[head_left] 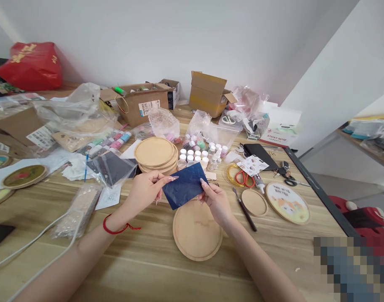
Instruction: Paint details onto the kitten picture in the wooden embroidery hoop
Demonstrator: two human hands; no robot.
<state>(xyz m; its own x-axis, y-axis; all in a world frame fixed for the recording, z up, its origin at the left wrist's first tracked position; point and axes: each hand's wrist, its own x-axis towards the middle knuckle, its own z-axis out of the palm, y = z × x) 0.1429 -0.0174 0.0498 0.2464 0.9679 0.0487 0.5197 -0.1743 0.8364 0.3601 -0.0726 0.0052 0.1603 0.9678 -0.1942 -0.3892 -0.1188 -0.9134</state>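
Observation:
A small dark blue sheet (183,186), perhaps carbon paper, is stretched between my two hands. My left hand (148,188) pinches its left edge between thumb and fingers. At the right edge, my right hand (214,201) grips it the same way. The sheet is tilted and held above a round wooden board (197,235) with a raised rim, covering part of its far side. Behind the sheet stand several small white-capped bottles (190,157) and a stack of round wooden boards (154,152).
To the right lie a dark-handled knife (247,214), a small wooden ring tray (254,202), a painted round board (288,202) and red-handled scissors (245,179). Cardboard boxes (144,102) line the back. A white cable (50,226) crosses the left side near a plastic-wrapped pack (79,209).

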